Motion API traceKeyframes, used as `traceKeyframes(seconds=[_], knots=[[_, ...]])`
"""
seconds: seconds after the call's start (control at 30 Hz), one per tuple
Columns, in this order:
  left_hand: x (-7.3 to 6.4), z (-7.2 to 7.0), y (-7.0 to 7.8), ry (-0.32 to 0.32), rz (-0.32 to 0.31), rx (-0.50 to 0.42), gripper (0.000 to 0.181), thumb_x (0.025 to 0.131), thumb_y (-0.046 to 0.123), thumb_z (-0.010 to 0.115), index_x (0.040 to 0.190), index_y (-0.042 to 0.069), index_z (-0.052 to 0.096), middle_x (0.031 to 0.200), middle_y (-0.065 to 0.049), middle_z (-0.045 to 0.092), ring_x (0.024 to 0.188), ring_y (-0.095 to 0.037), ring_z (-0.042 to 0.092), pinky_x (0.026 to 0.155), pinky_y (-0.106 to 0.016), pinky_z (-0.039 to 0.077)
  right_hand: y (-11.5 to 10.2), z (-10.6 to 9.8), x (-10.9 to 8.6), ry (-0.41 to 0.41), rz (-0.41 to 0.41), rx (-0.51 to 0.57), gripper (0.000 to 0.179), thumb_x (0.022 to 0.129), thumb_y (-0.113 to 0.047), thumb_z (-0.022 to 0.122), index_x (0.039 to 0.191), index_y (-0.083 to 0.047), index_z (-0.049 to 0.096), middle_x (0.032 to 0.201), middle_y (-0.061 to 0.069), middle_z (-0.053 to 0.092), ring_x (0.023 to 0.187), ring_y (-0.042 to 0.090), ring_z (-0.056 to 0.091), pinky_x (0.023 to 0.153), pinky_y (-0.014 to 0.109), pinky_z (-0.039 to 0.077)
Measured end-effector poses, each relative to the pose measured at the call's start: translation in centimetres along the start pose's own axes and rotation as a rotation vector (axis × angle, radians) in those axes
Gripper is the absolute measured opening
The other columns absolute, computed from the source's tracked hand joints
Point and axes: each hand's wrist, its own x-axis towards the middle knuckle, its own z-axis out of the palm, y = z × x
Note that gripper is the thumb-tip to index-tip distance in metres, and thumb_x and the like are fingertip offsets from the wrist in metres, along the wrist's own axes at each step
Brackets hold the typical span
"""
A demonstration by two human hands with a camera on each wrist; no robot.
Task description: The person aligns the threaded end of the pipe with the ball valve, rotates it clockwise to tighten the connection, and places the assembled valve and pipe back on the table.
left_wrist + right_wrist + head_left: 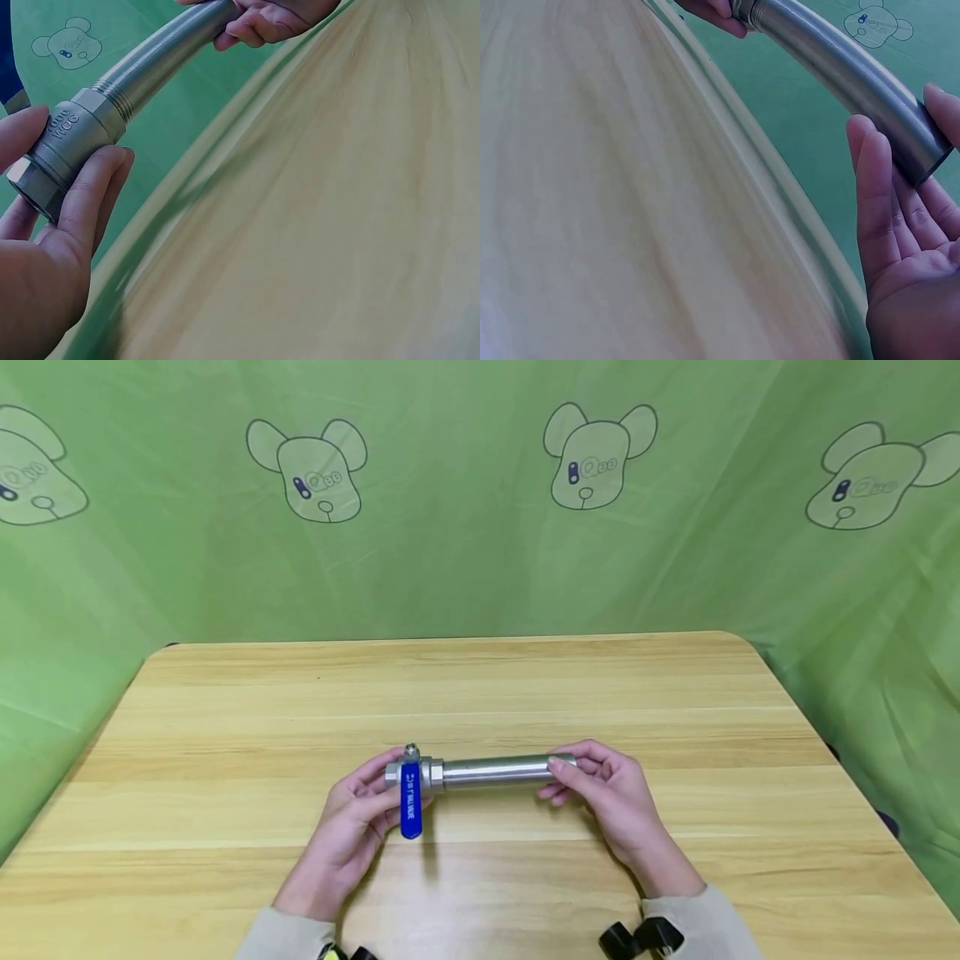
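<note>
A steel ball valve [433, 774] with a blue lever [410, 810] is held by my left hand [348, 831], thumb in front and fingers behind its body. From the valve's right side runs a straight metal pipe [491, 772], level across the view. Some thread [112, 97] shows where the two join in the left wrist view. My right hand [618, 797] pinches the pipe's far end between thumb and fingers. That end is open, as the right wrist view shows. Valve and pipe are above the table, with a shadow below the lever.
The wooden table [480, 693] has rounded back corners. Behind it and on both sides hangs a green curtain [457, 552] printed with cartoon animal heads. Black wrist devices [645, 937] sit at the sleeve cuffs.
</note>
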Motion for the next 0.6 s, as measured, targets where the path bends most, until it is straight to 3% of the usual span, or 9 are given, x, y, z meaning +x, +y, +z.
traceKeyframes(seconds=[0.37, 0.6], knots=[[0.07, 0.06, 0.01, 0.001, -0.013, 0.000, 0.064, 0.095, -0.014, 0.061, 0.155, -0.003, 0.046, 0.123, -0.006, 0.077, 0.101, -0.018, 0.080, 0.103, -0.039, 0.066, -0.21, 0.01, -0.09, 0.021, 0.037, -0.028, 0.006, 0.106, -0.010, 0.068, 0.102, -0.011, 0.073, 0.083, 0.007, 0.081, 0.066, 0.014, 0.077, 0.058, 0.025, 0.066], [-0.01, 0.07, 0.05, 0.007, -0.015, -0.002, 0.062, 0.094, -0.014, 0.062, 0.154, -0.002, 0.048, 0.125, -0.006, 0.077, 0.103, -0.018, 0.079, 0.105, -0.040, 0.065, -0.40, 0.17, -0.18, 0.013, 0.023, -0.044, 0.017, 0.111, -0.016, 0.061, 0.099, -0.008, 0.070, 0.079, 0.004, 0.081, 0.061, 0.014, 0.075, 0.053, 0.024, 0.063]])
